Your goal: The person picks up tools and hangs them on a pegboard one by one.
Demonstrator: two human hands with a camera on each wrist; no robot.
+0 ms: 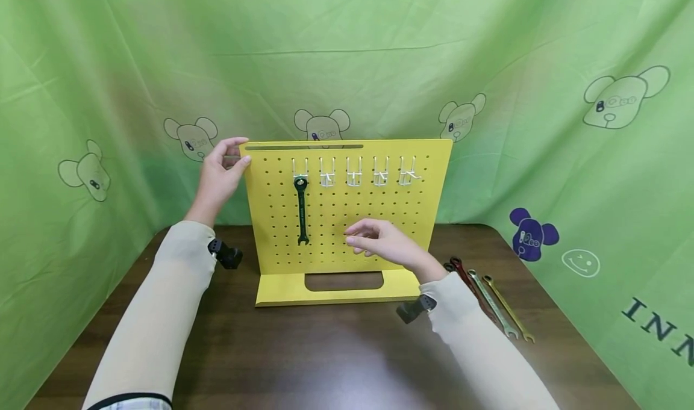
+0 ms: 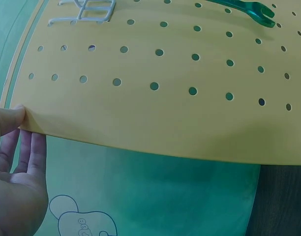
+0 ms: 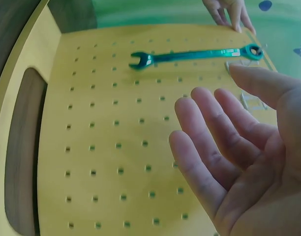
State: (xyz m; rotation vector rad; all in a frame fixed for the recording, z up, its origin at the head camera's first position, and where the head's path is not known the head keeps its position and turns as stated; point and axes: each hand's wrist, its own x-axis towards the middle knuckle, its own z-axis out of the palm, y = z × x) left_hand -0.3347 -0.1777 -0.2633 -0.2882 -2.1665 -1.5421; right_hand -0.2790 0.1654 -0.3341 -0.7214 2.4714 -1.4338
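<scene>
1 green wrench (image 1: 302, 212) left of right hand (image 1: 386, 241)

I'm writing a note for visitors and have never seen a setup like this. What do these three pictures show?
There is no robot here, only a person's two bare hands. The wide picture comes from a camera on the head; each of the others comes from a small black camera on a wrist. The left hand grips the upper left corner of a yellow pegboard. The right hand is in front of the board, holding nothing. A green wrench hangs from the leftmost of five white hooks. More wrenches lie on the brown table, to the right.
</scene>
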